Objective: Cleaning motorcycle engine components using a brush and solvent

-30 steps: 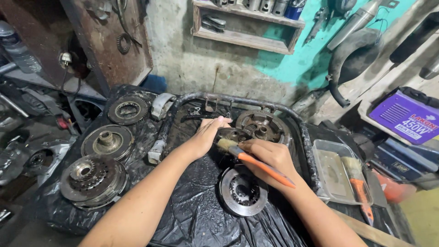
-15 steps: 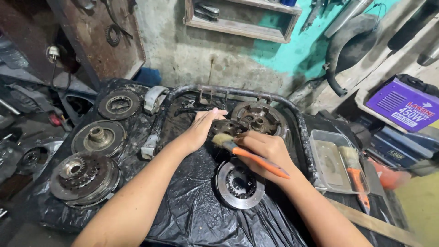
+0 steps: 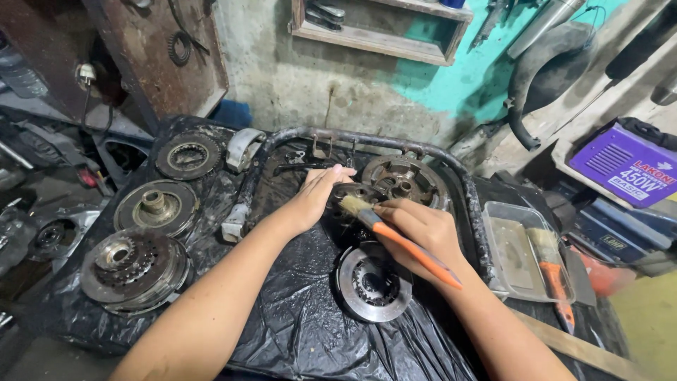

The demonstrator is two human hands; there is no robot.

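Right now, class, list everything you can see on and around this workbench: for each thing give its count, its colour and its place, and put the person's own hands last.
round metal clutch parts: three, grey and rusty, on the left of the bench
metal disc: one, silver, on the sheet under the right wrist
round hub: one, rusty grey, inside the tray at the back
dark part: one, black, in the tray under both hands
tray frame: one, black, middle of the bench
plastic sheet: one, black, covering the bench
clear tub: one, right of the tray
spare brush: one, orange handle, in the tub
box: one, purple, far right
wall shelf: one, wooden, top
left hand: on the dark part
right hand: holding a brush, orange handle
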